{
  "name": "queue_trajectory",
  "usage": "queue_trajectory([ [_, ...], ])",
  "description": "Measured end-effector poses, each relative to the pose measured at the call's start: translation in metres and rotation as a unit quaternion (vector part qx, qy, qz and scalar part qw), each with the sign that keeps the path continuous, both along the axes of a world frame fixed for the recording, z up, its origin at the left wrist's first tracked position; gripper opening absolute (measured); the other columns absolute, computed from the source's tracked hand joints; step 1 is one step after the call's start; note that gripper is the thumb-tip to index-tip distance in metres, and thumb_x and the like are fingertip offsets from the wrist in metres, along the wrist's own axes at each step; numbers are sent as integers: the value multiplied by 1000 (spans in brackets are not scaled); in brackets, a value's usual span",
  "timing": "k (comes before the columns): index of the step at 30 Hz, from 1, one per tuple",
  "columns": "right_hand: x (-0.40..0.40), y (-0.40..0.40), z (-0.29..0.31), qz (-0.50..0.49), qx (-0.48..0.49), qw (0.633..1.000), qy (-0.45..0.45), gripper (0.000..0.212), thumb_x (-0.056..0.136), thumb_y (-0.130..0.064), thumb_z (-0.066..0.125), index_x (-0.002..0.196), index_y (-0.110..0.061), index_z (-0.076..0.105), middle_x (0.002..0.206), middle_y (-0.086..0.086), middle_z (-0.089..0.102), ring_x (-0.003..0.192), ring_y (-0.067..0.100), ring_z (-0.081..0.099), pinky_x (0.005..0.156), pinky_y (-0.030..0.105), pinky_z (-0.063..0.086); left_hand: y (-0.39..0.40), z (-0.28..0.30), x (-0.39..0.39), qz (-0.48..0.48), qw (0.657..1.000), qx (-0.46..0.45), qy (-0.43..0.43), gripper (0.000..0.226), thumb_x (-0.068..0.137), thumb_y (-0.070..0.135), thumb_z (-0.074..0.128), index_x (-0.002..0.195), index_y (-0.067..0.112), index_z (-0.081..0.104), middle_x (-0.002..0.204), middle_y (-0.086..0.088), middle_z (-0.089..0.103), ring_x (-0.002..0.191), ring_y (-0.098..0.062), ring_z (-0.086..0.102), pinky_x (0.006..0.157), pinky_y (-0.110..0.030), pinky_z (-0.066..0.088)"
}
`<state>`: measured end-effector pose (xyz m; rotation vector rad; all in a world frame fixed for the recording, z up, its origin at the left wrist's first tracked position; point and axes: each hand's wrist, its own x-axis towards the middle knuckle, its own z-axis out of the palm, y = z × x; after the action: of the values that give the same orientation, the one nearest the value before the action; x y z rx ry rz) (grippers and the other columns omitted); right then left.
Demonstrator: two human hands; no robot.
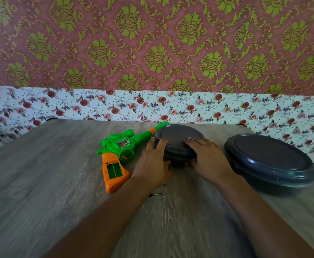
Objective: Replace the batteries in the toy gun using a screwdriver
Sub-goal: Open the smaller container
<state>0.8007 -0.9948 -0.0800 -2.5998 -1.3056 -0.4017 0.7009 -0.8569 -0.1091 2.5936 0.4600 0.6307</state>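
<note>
A green and orange toy gun (120, 148) lies on the wooden table, barrel pointing to the far right. Its orange grip shows an open battery compartment (114, 170) with nothing in it. My left hand (153, 162) and my right hand (207, 157) both grip the sides of a round dark lidded container (178, 136) just right of the gun. An orange piece (167, 176) peeks out from under my left hand. A thin dark metal shaft (159, 194), partly hidden by my left wrist, lies on the table near me.
A second, larger round dark lidded container (269, 161) stands at the right, near the table's right edge. The table (50, 174) backs onto a wall with floral and damask paper.
</note>
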Motion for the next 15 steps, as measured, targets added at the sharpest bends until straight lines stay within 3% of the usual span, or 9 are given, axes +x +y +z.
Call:
queue_trajectory([
  [4,-2,1,2,-9,-5,1000,0,64,84,-30,60,141,-23,32,146,-1,38,134,21,33,110,36,24,-1,2,2,-13,999,-13,-26,42,91,34,56,128,23,40,131,-10,47,111,-26,52,86,-31,47],
  [7,-2,1,1,-14,-6,1000,3,64,85,-31,60,141,-24,31,147,-1,37,135,20,31,111,35,23,-2,14,6,4,994,-79,-78,21,95,38,49,101,18,52,92,-3,60,84,-16,57,61,-20,37],
  [9,-2,2,2,-13,-4,1000,9,67,83,-36,62,141,-24,31,147,-1,37,135,20,31,111,36,23,0,28,14,45,986,-141,-73,21,96,35,49,87,17,51,75,2,54,73,-11,54,56,-21,34],
  [11,-2,1,3,-4,-1,1000,26,71,79,-48,63,139,-24,35,145,-1,40,133,20,34,108,36,27,6,37,27,98,970,-216,-56,20,95,33,52,97,13,53,82,2,56,87,-17,59,65,-26,39],
  [13,0,-1,5,4,19,999,41,69,76,-61,58,132,-23,46,135,0,50,123,20,42,100,35,35,13,41,38,165,934,-310,-66,34,92,33,57,111,5,52,102,-10,61,103,-28,59,75,-30,44],
  [15,3,0,11,-3,53,997,48,56,81,-64,47,114,-21,60,114,1,59,109,21,50,90,35,42,15,40,44,206,904,-366,-77,37,88,33,62,108,4,53,112,-16,62,106,-32,59,84,-34,50],
])
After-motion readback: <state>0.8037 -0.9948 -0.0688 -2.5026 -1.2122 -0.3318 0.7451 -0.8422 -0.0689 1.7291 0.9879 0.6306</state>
